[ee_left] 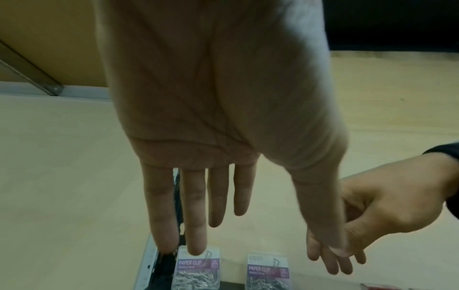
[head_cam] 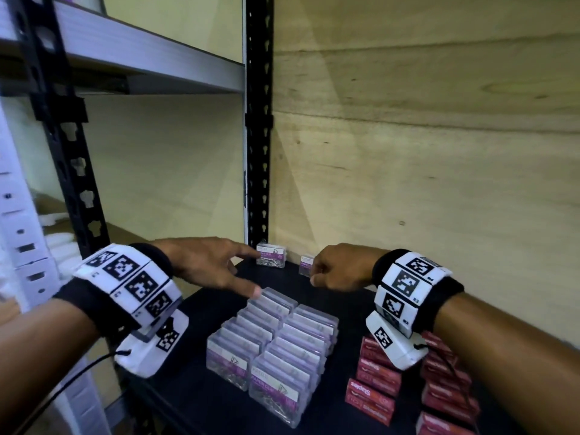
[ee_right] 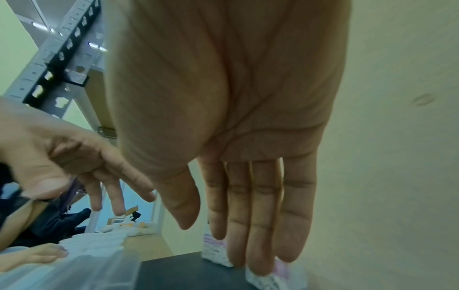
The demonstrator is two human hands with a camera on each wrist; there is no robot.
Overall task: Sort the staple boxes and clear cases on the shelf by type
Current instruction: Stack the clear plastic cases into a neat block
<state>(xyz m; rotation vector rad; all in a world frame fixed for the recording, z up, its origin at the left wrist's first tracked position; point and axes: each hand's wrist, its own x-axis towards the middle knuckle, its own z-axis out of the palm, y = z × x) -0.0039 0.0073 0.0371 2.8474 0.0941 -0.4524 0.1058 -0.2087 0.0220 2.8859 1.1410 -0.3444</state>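
Both hands are stretched to the back of the shelf (head_cam: 219,312), where two loose clear cases stand against the plywood wall (head_cam: 423,152). The left hand (head_cam: 207,265) has a wide grip, fingers straight and spread, its fingertips just at the top of the left case (head_cam: 271,255); it holds nothing. The right hand (head_cam: 337,268) looks bunched from above, but its wrist camera shows straight fingers laid against the right case (head_cam: 306,264), so I take its grip as wide too, touching and not yet clasping.

The risk I see is a tip-over. Each case stands on a narrow edge, and a push from straight fingers could knock it flat or slide it into the corner by the black post (head_cam: 258,120) beyond the left grip. The plastic looks slick, so a weak pinch could drop one.

Below the left wrist sits the block of cases (head_cam: 273,350) in two tight rows; a dragged sleeve or wrist camera could topple the row. Under the right forearm lie the red staple boxes (head_cam: 373,387), stacked, just as easy to nudge coming back.

The shelf is dark and smooth, set in a metal rack with another board (head_cam: 141,54) above the hands, so headroom is limited. The light is dim and yellowish.
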